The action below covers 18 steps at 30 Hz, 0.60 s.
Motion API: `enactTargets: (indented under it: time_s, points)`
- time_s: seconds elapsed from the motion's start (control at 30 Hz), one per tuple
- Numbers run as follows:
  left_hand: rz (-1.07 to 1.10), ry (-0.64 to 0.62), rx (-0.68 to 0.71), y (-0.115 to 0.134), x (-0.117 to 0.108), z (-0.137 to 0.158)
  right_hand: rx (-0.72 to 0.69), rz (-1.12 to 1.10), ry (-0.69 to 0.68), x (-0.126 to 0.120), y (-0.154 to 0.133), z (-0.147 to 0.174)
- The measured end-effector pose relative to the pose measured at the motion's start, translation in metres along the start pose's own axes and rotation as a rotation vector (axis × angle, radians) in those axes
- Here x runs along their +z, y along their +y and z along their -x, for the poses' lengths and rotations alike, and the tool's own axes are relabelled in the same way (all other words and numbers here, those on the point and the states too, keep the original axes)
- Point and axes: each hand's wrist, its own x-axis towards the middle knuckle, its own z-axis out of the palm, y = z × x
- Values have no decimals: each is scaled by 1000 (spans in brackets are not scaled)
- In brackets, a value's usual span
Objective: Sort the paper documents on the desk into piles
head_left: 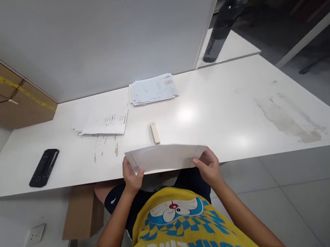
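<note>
My left hand (133, 176) grips the left end of a white sheet of paper (166, 158), thumb on the near face. At its right end my right hand (208, 166) pinches it the same way. The paper is held up, tilted, over the front edge of the table, bowing slightly between both hands; whether it is one sheet or several I cannot tell. Just beyond its upper edge lies a small cream-coloured stapler-like object (155, 133), touched by neither hand.
Farther back on the white table (218, 113) is a stack of printed papers (153, 89). Loose sheets (104, 121) lie to its left. A flat black device (44, 168) rests near the front left edge. Cardboard boxes (29, 100) stand at left; a dark bottle (217, 39) stands back right.
</note>
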Motion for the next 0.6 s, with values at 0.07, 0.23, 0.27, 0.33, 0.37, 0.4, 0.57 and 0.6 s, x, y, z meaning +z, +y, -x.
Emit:
enactTargets:
  time_s: [0.07,0.23,0.27,0.33,0.37,0.4,0.57,0.6]
  points:
    - [-41,88,-9,-3,3,5,-16,-9,23,1,9,-1]
    - [33,34,-45,3,3,2,84,124,-23,-17,24,5]
    - [69,21,-63,5,2,-2,124,154,-24,-23,23,8]
    - [109,34,-121,6,-2,-13,234,210,-55,-36,18,10]
    - [98,51,-158,6,-3,-19,296,240,-77,-43,14,11]
    - [66,64,-197,4,-4,-24,352,273,-93,-48,10,11]
    - [-95,-195,-286,-6,7,-41,448,391,-29,-63,-6,-2]
    - [-109,-283,-247,-6,13,-43,442,396,-5,-64,-8,-6]
